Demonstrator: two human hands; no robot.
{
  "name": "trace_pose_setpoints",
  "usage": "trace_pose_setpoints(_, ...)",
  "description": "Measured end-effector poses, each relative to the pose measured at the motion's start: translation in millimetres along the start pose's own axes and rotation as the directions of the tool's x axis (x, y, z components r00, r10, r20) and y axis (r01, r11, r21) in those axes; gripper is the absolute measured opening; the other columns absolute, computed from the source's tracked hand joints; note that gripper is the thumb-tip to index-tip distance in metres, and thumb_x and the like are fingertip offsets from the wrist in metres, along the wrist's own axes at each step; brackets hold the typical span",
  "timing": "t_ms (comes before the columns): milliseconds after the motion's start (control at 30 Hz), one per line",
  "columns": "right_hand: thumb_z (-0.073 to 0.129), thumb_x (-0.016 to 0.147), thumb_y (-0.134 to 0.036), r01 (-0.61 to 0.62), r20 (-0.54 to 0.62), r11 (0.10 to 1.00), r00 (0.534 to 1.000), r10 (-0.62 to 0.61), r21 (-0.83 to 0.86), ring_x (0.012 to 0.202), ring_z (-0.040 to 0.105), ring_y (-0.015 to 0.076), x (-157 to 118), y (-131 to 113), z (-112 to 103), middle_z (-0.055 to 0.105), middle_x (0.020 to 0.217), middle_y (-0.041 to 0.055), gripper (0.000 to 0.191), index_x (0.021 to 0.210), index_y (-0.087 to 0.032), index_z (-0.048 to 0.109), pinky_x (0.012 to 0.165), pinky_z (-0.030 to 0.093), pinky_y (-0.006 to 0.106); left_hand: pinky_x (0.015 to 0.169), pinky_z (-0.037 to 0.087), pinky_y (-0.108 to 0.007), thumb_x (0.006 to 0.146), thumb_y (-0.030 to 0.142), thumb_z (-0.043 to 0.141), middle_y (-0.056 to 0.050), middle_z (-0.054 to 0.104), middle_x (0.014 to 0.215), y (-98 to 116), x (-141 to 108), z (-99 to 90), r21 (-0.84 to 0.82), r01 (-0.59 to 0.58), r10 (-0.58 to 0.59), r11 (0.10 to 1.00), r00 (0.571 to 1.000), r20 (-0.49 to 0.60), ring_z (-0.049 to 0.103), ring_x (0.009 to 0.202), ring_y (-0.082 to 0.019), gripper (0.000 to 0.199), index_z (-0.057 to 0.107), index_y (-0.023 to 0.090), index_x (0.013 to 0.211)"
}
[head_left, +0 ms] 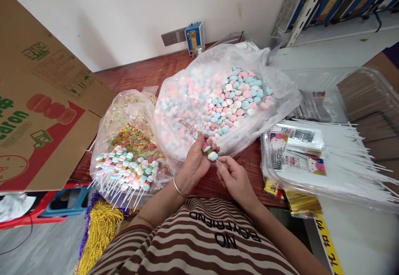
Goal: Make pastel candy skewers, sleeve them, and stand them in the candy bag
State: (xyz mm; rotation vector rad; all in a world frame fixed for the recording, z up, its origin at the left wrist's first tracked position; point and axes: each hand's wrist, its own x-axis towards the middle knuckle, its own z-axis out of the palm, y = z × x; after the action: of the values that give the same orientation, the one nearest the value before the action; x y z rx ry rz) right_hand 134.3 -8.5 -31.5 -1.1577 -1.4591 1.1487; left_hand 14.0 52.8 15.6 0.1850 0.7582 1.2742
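My left hand (198, 155) is closed around a candy skewer (212, 156) with pastel candies and colourful rings in a row. A clear printed wrapper (187, 128) sticks out beyond its thumb; I cannot tell whether it covers the candies. My right hand (234, 178) pinches the thin stick end just below the lowest candy. Behind both hands lies a large clear bag (280, 86) of pink, white and blue candies (243, 96). To the left, a smaller clear bag (123, 100) holds colourful ring candies (135, 140), with several candy skewers (127, 169) lying over its front, sticks towards me.
On the right, a clear plastic tray (268, 171) holds white sticks (349, 150) and printed packets (304, 138). Gold twist ties (302, 202) lie at its front edge. A large cardboard box (46, 88) stands left. A blue device (195, 38) sits by the wall.
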Motion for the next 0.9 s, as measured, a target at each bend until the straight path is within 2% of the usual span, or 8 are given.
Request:
trace_pose_setpoints(133,0.058,0.1,-0.027,0.286,-0.09,0.748,0.904,-0.418,-0.6,0.056,0.054,0.0147,-7.9,9.1,-1.3,0.063,0.067,0.0017,0.022,0.116,-0.014,0.066,0.057,0.036,0.029,0.069,0.052,-0.025,0.094,0.045,0.065,0.003,0.05,0.067,2.0,3.0,-0.8,0.005,-0.043,0.043,0.999,0.999,-0.009,0.053,0.061,-0.01,0.031,0.061,0.016,0.084)
trace_pose_setpoints(200,0.053,0.102,-0.022,0.322,-0.064,0.65,0.866,-0.496,-0.688,0.053,0.051,0.0142,-8.5,14.9,-1.6,0.06,0.062,0.002,0.019,0.108,-0.013,0.068,0.055,0.034,0.03,0.068,0.052,-0.025,0.091,0.047,0.068,0.003,0.05,0.067,1.0,2.8,-1.1,0.003,-0.038,0.038,0.999,0.999,0.014,0.053,0.062,-0.011,0.032,0.062,0.016,0.084)
trace_pose_setpoints(267,0.051,0.103,-0.027,0.277,-0.1,0.786,0.914,-0.392,-0.553,0.053,0.051,0.0135,-6.9,17.5,-1.9,0.061,0.064,0.0023,0.02,0.099,-0.015,0.067,0.054,0.035,0.029,0.068,0.052,-0.026,0.089,0.048,0.071,0.003,0.049,0.068,-0.6,1.9,-2.1,-0.003,-0.028,0.029,1.0,0.999,0.046,0.053,0.063,-0.011,0.033,0.063,0.017,0.085)
trace_pose_setpoints(367,0.051,0.102,-0.044,-0.051,0.017,0.991,0.999,0.049,0.12,0.042,0.04,0.0097,-3.2,14.4,-2.4,0.051,0.056,-0.005,0.029,0.087,-0.02,0.059,0.043,0.033,0.024,0.07,0.052,-0.026,0.086,0.053,0.073,0.003,0.049,0.069,-1.5,0.7,-4.6,0.011,-0.011,0.01,1.0,0.996,0.091,0.053,0.064,-0.011,0.036,0.064,0.018,0.087)
trace_pose_setpoints(467,0.061,0.096,-0.049,-0.431,0.351,0.641,0.9,0.258,0.635,0.03,0.015,0.004,-0.8,7.2,-1.4,0.028,0.046,-0.0151,0.032,0.082,-0.022,0.054,0.033,0.024,0.02,0.072,0.052,-0.027,0.083,0.057,0.073,0.004,0.047,0.068,-1.4,-0.3,-6.1,0.008,0.01,-0.011,1.0,0.988,0.153,0.052,0.063,-0.011,0.04,0.063,0.019,0.085)
trace_pose_setpoints(567,0.071,0.091,-0.044,-0.521,0.464,0.395,0.853,0.239,0.757,0.029,0.01,0.0015,0.7,2.2,2.0,0.025,0.044,-0.0171,0.03,0.08,-0.02,0.056,0.031,0.026,0.017,0.074,0.054,-0.028,0.083,0.058,0.073,0.005,0.045,0.064,-2.1,-0.7,-5.7,-0.008,0.05,-0.047,0.999,0.979,0.201,0.051,0.06,-0.011,0.041,0.061,0.019,0.08)
trace_pose_setpoints(800,0.075,0.089,-0.04,-0.502,0.436,0.362,0.864,0.251,0.786,0.031,0.011,0.0006,5.2,5.6,-2.3,0.027,0.044,-0.0162,0.027,0.08,-0.018,0.06,0.033,0.029,0.014,0.091,0.055,-0.033,0.063,0.039,0.094,-0.006,0.071,0.114,17.8,5.1,-6.6,0.084,-0.15,0.128,0.985,0.967,0.22,0.07,0.101,-0.02,0.057,0.069,0.023,0.111)
trace_pose_setpoints(900,0.074,0.09,-0.039,-0.536,0.483,0.354,0.844,0.233,0.766,0.03,0.01,0.0008,6.0,7.4,-6.6,0.027,0.043,-0.0161,0.026,0.079,-0.018,0.062,0.032,0.03,0.014,0.098,0.054,-0.039,0.057,0.043,0.097,-0.006,0.074,0.107,34.9,9.1,-9.8,0.076,-0.192,0.163,0.978,0.944,0.287,0.071,0.105,-0.025,0.074,0.067,0.025,0.122)
